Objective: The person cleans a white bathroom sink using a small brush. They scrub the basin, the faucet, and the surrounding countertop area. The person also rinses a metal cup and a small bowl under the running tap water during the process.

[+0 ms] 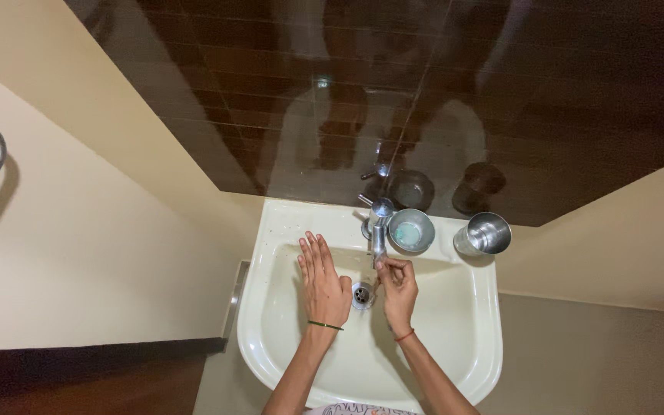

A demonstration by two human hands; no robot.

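Steel tap (379, 230) above glossy cream basin (470, 338), hands (324, 284) beneath.

Left hand (324, 288) flat over basin (286, 323), right hand (397, 288) under tap (379, 230).

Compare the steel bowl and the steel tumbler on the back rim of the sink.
The steel bowl is low and wide; the steel tumbler is taller and narrower. The bowl holds something pale blue-green; the tumbler shows only dark, shiny metal inside. The bowl sits right beside the tap; the tumbler stands farther right, near the corner of the sink. Both are shiny metal, upright and open-topped.
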